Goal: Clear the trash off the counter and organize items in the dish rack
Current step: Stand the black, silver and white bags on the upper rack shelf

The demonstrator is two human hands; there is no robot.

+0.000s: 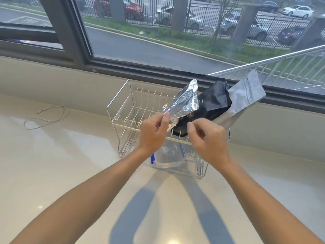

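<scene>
Nearest to me, the pale worktop [70,173] in front of the person is bare apart from the shadows of the two forearms, so the near side looks cleared already. Just beyond, a clear plastic container [169,155] with a blue clip sits in the lower level of the wire dish rack [121,110]. Above it the left hand [153,132] pinches the lower corner of a crumpled foil wrapper [184,101] and holds it over the rack's upper tier. The right hand [209,140] hovers just beside it, fingers curled and close together, gripping nothing that I can see. Behind the hands a black bag [214,101] and a grey zip pouch [244,97] lie on the right side of the upper tier, the pouch sticking up past the rim. Farther off to the left, a thin loop of wire or string [47,117] lies on the worktop near the wall. I judge the job roughly midway: one piece of trash is in hand, while the two bags and the stray loop are left to remove, and the container may need tidying.
</scene>
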